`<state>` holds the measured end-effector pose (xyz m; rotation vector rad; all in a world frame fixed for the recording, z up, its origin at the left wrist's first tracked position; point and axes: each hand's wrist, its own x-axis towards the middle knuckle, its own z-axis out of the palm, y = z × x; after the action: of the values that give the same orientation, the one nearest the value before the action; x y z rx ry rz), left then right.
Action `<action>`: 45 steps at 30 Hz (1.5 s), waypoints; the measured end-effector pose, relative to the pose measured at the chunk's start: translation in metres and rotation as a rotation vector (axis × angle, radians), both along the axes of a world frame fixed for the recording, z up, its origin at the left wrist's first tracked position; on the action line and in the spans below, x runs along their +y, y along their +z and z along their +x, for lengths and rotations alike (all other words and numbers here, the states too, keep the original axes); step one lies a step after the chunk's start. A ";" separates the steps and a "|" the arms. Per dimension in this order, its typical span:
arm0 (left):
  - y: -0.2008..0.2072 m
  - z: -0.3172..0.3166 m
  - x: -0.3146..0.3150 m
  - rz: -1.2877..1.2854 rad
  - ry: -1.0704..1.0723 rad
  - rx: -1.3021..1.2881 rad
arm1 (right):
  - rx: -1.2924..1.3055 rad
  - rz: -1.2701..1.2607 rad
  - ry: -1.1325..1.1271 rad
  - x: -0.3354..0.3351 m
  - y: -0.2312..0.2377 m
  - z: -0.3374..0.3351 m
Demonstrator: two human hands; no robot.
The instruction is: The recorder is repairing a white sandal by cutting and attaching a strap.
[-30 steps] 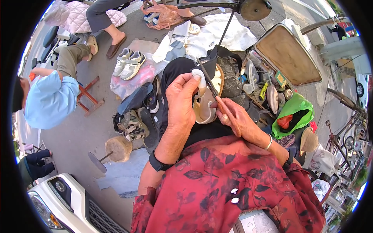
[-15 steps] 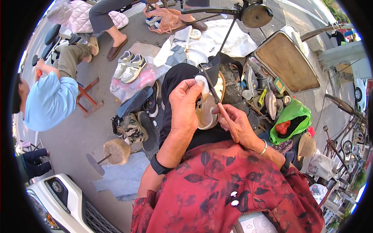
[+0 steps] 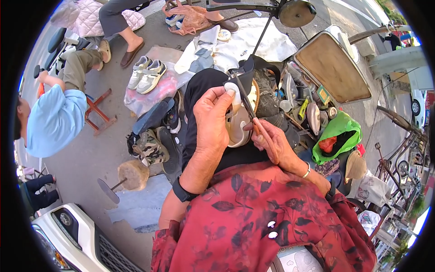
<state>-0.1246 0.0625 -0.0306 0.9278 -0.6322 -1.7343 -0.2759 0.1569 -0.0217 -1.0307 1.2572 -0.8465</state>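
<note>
Over my lap, my left hand point(image 3: 212, 115) pinches a small white pad point(image 3: 233, 96) between thumb and fingers. My right hand point(image 3: 274, 140) is closed around the orange-brown handles of a pair of scissors point(image 3: 247, 105). Their long dark blades point up and away, right beside the pad's right edge. Whether the blades touch the pad, I cannot tell. Below the pad and partly behind the scissors, a beige shoe point(image 3: 236, 135) rests on my dark-clad lap. My fingers hide part of the pad.
Grey-white sneakers point(image 3: 147, 75) stand on plastic at far left, with camouflage shoes point(image 3: 152, 148) nearer. To the right lie a green bag point(image 3: 340, 136) and an old tray point(image 3: 334, 68). A black-armed machine point(image 3: 272, 13) stands ahead. A person in light blue point(image 3: 56, 118) sits left.
The scissor handles look slightly farther apart now. Both hands stay at the pad, and the whole view has shifted a little.
</note>
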 end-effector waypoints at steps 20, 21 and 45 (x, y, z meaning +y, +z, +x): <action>-0.001 0.003 -0.001 -0.042 -0.041 -0.010 | 0.000 0.030 -0.036 -0.004 0.001 0.002; 0.003 0.000 0.000 -0.018 -0.017 0.005 | 0.001 0.030 -0.034 -0.004 0.001 0.002; -0.005 0.000 0.002 -0.010 -0.053 -0.012 | -0.059 0.081 -0.077 -0.006 -0.008 -0.001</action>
<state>-0.1247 0.0648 -0.0353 0.9225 -0.6783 -1.7723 -0.2771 0.1509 -0.0301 -0.8913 1.2769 -0.8711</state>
